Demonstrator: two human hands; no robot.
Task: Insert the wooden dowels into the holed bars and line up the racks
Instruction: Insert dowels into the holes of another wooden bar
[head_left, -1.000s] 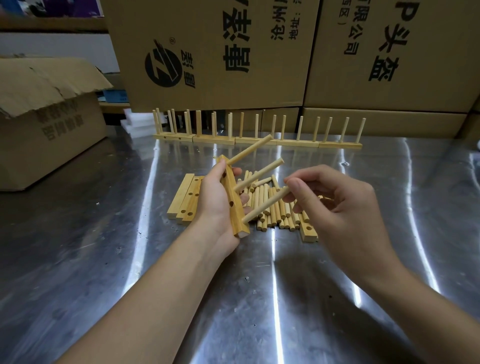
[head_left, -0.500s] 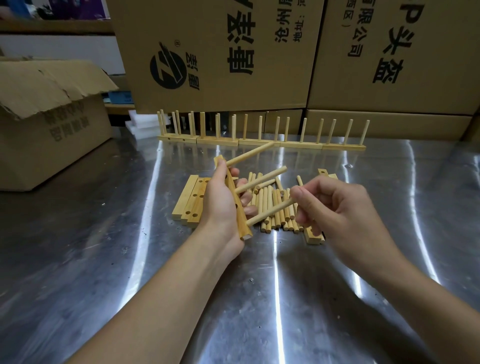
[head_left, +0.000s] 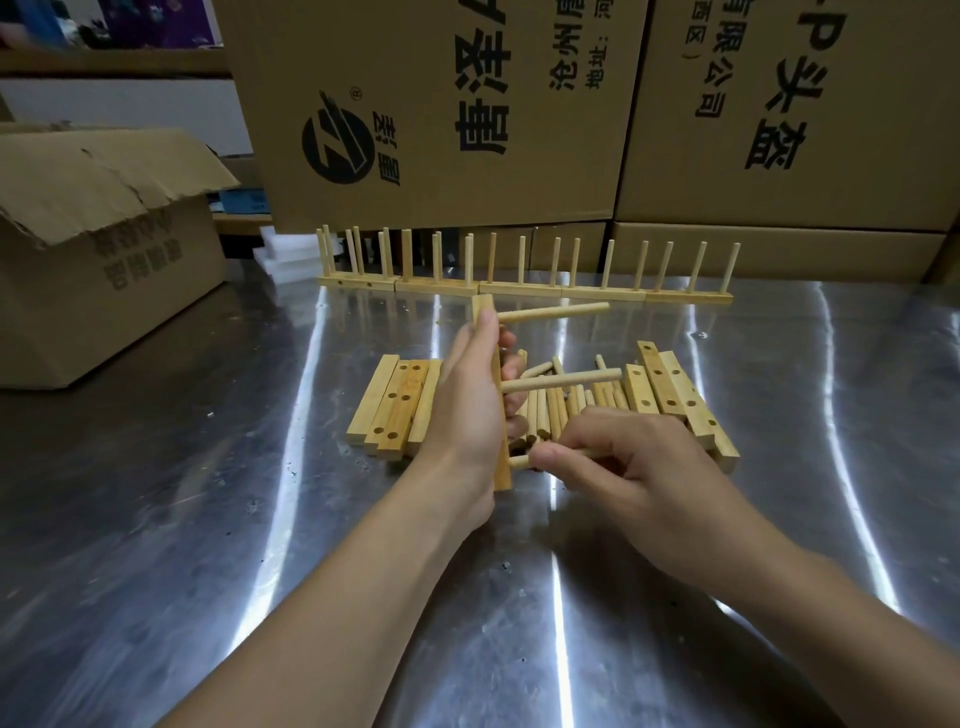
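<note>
My left hand (head_left: 470, 410) grips a holed wooden bar (head_left: 502, 470) held upright on end above the steel table. Two dowels (head_left: 561, 379) stick out of the bar to the right. My right hand (head_left: 628, 467) pinches a third dowel (head_left: 518, 462) whose tip sits at the bar's lowest hole. Behind the hands lies a pile of loose dowels (head_left: 558, 410). A stack of holed bars (head_left: 397, 410) lies to the left of the pile, and more bars (head_left: 675, 395) lie to its right. Several finished racks (head_left: 524, 286) stand in a row at the back.
Large printed cardboard boxes (head_left: 441, 114) form a wall right behind the row of racks. An open carton (head_left: 93, 249) stands at the left on the steel table (head_left: 208, 519). White foam pieces (head_left: 283, 260) lie at the back left.
My left hand has turned the bar more upright. My right hand has slid along the third dowel toward the bar, and the dowel now lies nearly level.
</note>
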